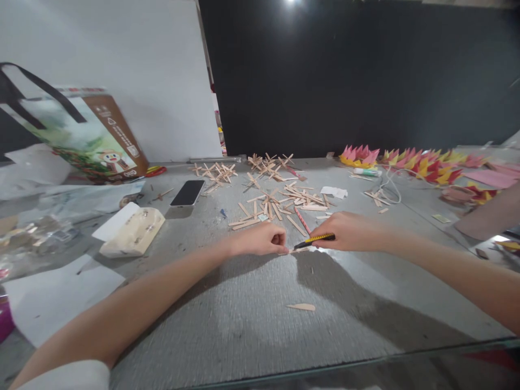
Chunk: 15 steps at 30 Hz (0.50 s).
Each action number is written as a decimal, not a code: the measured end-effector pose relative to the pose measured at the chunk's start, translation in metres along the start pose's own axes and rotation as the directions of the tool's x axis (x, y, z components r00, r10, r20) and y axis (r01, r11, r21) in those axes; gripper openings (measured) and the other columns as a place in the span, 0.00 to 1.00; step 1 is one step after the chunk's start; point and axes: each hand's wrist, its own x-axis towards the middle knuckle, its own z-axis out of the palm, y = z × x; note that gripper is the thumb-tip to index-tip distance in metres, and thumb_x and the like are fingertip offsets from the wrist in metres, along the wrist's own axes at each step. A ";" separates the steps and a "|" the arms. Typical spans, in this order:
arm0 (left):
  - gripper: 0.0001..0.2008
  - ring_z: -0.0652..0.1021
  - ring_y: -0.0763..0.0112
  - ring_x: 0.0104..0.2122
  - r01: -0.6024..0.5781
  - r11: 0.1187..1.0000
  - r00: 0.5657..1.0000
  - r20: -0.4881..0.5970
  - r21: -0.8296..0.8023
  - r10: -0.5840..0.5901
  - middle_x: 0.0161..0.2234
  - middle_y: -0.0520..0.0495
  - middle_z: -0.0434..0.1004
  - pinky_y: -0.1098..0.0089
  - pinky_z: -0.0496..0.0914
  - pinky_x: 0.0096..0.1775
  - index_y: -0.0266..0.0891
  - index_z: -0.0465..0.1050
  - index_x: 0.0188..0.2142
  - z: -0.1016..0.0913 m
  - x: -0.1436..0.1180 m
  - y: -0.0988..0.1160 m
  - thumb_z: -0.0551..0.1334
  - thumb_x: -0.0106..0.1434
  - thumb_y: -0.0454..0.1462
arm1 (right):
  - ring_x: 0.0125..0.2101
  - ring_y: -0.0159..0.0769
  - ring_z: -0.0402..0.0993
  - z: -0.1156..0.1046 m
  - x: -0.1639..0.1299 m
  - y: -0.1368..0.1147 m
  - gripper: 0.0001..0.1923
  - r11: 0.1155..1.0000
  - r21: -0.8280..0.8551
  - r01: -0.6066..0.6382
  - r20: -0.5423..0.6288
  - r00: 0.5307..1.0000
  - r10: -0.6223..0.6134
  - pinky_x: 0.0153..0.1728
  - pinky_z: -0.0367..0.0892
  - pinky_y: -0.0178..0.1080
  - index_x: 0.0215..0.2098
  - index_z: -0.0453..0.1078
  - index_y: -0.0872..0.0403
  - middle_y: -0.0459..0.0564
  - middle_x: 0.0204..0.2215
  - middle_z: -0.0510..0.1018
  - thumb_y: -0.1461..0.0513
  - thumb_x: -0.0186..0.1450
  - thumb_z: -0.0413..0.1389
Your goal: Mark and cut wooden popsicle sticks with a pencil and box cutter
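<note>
Pinning a small stick [299, 249] flat to the table [252, 319], the left hand [260, 239] is curled with fingertips clamped on its end, so it holds steady under the blade. The right hand [345, 232] grips a yellow knife [314, 240], tip on that stick. Loose sticks [280, 203] lie just beyond the knife; a phone [187, 193] sits farther left.

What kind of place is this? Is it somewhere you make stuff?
Probably a craft worktable. Heaps of wooden craft sticks lie on it, folded coloured paper shapes line the back, and the right hand holds a yellow utility knife.
</note>
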 end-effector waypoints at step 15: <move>0.15 0.71 0.73 0.27 -0.046 0.999 0.999 0.019 0.025 0.046 0.27 0.54 0.75 0.69 0.57 0.31 0.40 0.72 0.31 -0.001 0.002 -0.003 0.69 0.67 0.46 | 0.25 0.34 0.70 -0.030 0.014 -0.031 0.16 0.969 -0.240 0.056 0.121 0.992 -0.027 0.28 0.50 0.38 0.36 0.82 0.51 0.49 0.27 0.81 0.61 0.74 0.53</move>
